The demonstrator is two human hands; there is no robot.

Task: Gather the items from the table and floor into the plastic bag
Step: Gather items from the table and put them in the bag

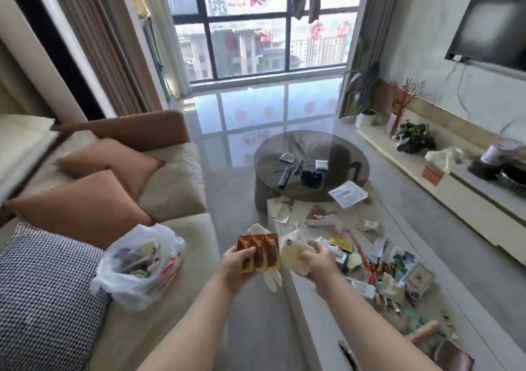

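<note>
While the plastic bag (139, 265) sits on the sofa (176, 191), the left hand (234, 266) grips a red packet (260, 252) and the right hand (320, 262) grips a cream pouch (293, 252).

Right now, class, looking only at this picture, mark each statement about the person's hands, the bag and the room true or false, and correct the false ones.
1. The left hand holds a red battery pack. True.
2. The plastic bag lies on the round glass table. False: it sits on the sofa, while the round glass table stands farther off toward the window.
3. The right hand holds a pale packet. True.
4. The plastic bag is empty. False: items show through its side.
5. A remote control lies on the round glass table. True.
</note>
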